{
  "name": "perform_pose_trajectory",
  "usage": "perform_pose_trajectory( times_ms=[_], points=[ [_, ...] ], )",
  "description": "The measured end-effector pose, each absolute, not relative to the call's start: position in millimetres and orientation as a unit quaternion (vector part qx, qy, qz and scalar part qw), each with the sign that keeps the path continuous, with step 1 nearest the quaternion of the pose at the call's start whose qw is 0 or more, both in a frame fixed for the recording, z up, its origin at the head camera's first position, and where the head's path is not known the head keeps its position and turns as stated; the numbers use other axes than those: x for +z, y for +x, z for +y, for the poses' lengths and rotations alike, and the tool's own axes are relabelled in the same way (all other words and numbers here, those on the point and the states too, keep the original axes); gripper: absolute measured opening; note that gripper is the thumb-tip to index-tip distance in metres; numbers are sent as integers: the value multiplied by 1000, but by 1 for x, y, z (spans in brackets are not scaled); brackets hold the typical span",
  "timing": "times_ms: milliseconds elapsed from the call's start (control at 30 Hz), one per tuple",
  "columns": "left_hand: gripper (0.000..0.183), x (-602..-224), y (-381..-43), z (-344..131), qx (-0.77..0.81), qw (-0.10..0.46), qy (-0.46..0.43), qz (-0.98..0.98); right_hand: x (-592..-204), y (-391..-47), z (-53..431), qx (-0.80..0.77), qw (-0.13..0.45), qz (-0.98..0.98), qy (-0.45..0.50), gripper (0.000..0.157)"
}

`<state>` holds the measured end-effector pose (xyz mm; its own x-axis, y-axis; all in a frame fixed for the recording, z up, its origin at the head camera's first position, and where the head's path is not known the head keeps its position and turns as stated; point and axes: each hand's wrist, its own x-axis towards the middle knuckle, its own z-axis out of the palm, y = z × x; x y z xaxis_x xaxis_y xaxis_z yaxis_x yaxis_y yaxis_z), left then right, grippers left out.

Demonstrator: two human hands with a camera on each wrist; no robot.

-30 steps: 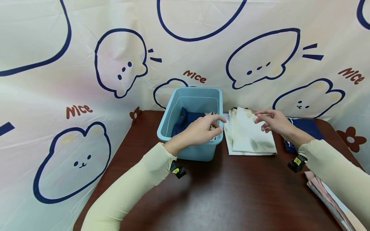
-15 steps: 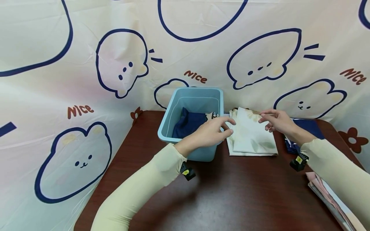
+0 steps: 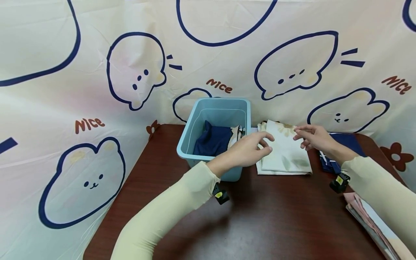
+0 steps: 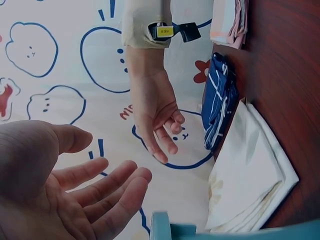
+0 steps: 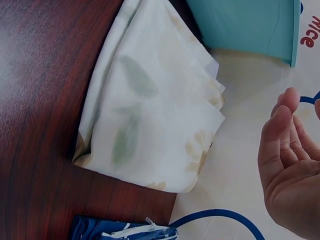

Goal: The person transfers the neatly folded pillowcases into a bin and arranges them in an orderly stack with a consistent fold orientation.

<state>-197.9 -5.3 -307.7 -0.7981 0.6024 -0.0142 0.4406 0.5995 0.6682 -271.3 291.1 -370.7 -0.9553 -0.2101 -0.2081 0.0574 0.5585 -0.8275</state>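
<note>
My left hand point(image 3: 248, 150) hovers by the front right corner of a light blue bin point(image 3: 182, 148), fingers loosely bent and holding nothing. A folded white cloth point(image 3: 286, 155) with green leaf and tan flower prints lies right of the bin. Above its right side is my right hand point(image 3: 316, 139), its fingers relaxed and apart from the cloth. Both palms face each other in the left wrist view, where the left hand point(image 4: 75, 185) and right hand point(image 4: 155, 105) grip nothing. Inside the bin are a navy cloth point(image 3: 212, 139) and a black-and-beige patterned cloth point(image 3: 236, 133), partly hidden.
Behind the right wrist lies a folded navy cloth point(image 3: 347, 142) with white lines. A stack of pink, grey and white folded cloths point(image 3: 367, 216) sits at the table's right edge. The dark wooden table point(image 3: 260, 224) meets a printed curtain point(image 3: 227, 65) at the back.
My left hand has moved right from over the bin toward the white cloth, uncovering more of the bin's contents. The right hand has shifted slightly right.
</note>
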Motion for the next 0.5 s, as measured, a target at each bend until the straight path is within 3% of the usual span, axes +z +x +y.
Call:
perform_pose_trajectory(
  times_ms=[200, 500],
  points=[
    [37, -313, -195, 6, 338, 126, 296, 885, -371, -272, 295, -463, 153, 872, -44, 59],
    [42, -328, -188, 26, 280, 92, 267, 917, -372, -269, 303, -461, 151, 873, -53, 59]
  ],
)
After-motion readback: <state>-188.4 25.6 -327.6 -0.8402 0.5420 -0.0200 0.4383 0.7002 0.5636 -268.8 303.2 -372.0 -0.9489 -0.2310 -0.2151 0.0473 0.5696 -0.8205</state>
